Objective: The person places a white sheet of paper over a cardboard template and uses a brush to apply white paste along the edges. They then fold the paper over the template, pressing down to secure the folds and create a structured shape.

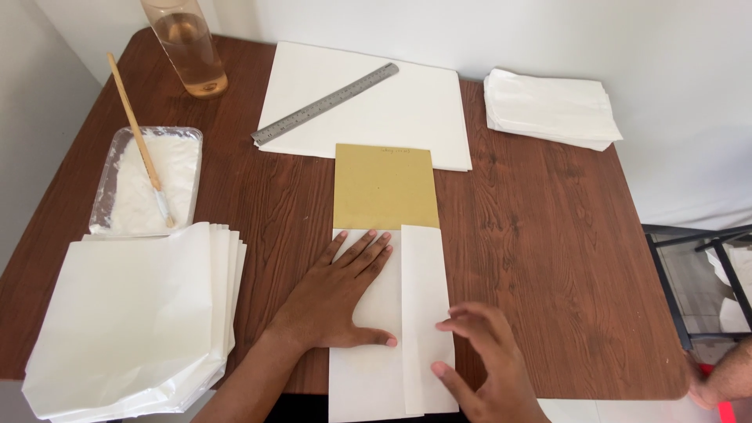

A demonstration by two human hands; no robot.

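A white sheet of paper [368,368] lies at the near edge of the tabletop [548,258], its right strip folded over, with a tan card [385,186] tucked under its far end. The left hand [341,294] presses flat on the sheet, fingers spread, gripping nothing. The right hand [486,364] rests open on the folded flap [425,313], blurred. If the left hand lifts, the sheet could slide off the card and the fold go crooked. 1 stack of white sheets [129,321] sits by the left edge.
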